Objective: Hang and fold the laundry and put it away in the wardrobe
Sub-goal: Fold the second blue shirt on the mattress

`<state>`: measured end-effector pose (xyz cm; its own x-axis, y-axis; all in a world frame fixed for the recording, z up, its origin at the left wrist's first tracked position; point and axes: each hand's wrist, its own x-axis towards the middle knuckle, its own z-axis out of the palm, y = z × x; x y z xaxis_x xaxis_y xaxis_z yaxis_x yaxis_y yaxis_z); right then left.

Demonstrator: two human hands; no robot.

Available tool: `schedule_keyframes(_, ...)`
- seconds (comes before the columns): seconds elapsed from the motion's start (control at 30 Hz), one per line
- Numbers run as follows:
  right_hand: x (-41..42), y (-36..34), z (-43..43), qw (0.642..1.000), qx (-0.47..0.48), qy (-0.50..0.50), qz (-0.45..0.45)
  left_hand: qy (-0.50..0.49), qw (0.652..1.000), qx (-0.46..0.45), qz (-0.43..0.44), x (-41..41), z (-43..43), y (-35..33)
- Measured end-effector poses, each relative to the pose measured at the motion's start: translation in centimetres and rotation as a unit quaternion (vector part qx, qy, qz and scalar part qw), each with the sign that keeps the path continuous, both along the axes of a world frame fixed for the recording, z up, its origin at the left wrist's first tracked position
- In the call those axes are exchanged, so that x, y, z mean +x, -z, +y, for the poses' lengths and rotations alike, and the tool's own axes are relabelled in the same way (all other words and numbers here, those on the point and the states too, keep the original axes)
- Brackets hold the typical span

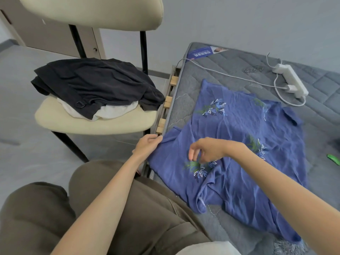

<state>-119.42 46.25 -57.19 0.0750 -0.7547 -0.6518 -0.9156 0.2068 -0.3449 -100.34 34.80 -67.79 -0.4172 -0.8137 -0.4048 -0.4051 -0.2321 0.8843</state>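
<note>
Clearly limp, light blue floral top (239,124) on mattress (211,76); left hand (147,146) pinches edge, right hand (207,150) hovers loosely curled, empty; likely best held at corners, seams

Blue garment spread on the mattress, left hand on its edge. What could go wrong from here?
1. Only the left hand pinches the blue garment, at the mattress edge; the right hand hovers, so a one-sided pull may bunch the already wrinkled cloth.
2. The garment's far edge lies near the power strip and its cable; a fold or tug could snag them.
3. The dark clothes overhang the chair seat and might slide off.
</note>
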Motion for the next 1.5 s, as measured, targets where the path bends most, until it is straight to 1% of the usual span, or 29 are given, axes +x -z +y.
schedule_keyframes(0.1,0.1,1.3,-1.4,0.984,-0.156,0.062,0.055,-0.012,0.999,-0.046,-0.015,-0.9,-0.2,0.5)
schedule_keyframes(0.17,0.2,2.1,-2.5,0.973,-0.203,0.083,0.074,-0.014,0.997,-0.078,-0.015,-1.6,-0.3,0.5)
schedule_keyframes(0.27,0.1,2.7,-4.0,0.966,-0.223,0.101,0.088,-0.005,0.996,-0.093,-0.014,-2.4,-0.6,0.6)
schedule_keyframes(0.4,-0.3,3.5,-4.7,0.959,-0.23,0.13,0.106,0.011,0.996,-0.092,0.017,-3.9,-1.6,1.0)
schedule_keyframes(0.47,-0.3,4.0,-4.5,0.949,-0.262,0.137,0.106,0.015,0.995,-0.094,0.04,-4.6,-2.2,1.2)
schedule_keyframes(0.57,-0.3,4.4,-3.7,0.935,-0.313,0.146,0.084,0.032,0.99,-0.112,0.076,-6.0,-2.8,1.0)
schedule_keyframes(0.63,-0.5,4.6,-3.2,0.934,-0.319,0.147,0.073,0.006,0.989,-0.092,0.113,-6.7,-3.2,0.5)
schedule_keyframes(0.73,-0.8,5.0,-2.7,0.938,-0.311,0.134,0.073,-0.093,0.982,-0.026,0.164,-6.9,-4.5,-0.3)
schedule_keyframes(0.8,-0.9,5.1,-2.6,0.94,-0.305,0.132,0.08,-0.139,0.976,-0.001,0.167,-6.8,-5.7,-0.4)
schedule_keyframes(0.87,-0.9,5.1,-2.7,0.946,-0.287,0.127,0.086,-0.159,0.974,0.011,0.161,-6.5,-6.4,-0.1)
schedule_keyframes(0.93,-0.9,5.2,-2.8,0.95,-0.268,0.118,0.103,-0.154,0.977,0.016,0.149,-6.5,-6.6,0.4)
schedule_keyframes(1.07,-0.9,5.4,-2.4,0.94,-0.3,0.087,0.136,-0.078,0.994,-0.004,0.079,-6.7,-6.7,1.0)
schedule_keyframes(1.17,-0.9,5.4,-2.3,0.944,-0.288,0.055,0.153,-0.046,0.998,0.002,0.048,-6.5,-6.9,1.2)
schedule_keyframes(1.27,-0.9,5.9,-2.9,0.94,-0.286,0.045,0.181,-0.026,0.997,-0.028,0.061,-6.8,-6.9,0.9)
schedule_keyframes(1.4,-1.0,6.0,-3.6,0.917,-0.334,0.072,0.204,-0.048,0.993,-0.047,0.1,-7.1,-7.4,0.4)
schedule_keyframes(1.5,-0.8,5.6,-3.9,0.915,-0.311,0.102,0.237,-0.022,0.997,-0.042,0.054,-6.8,-7.5,0.9)
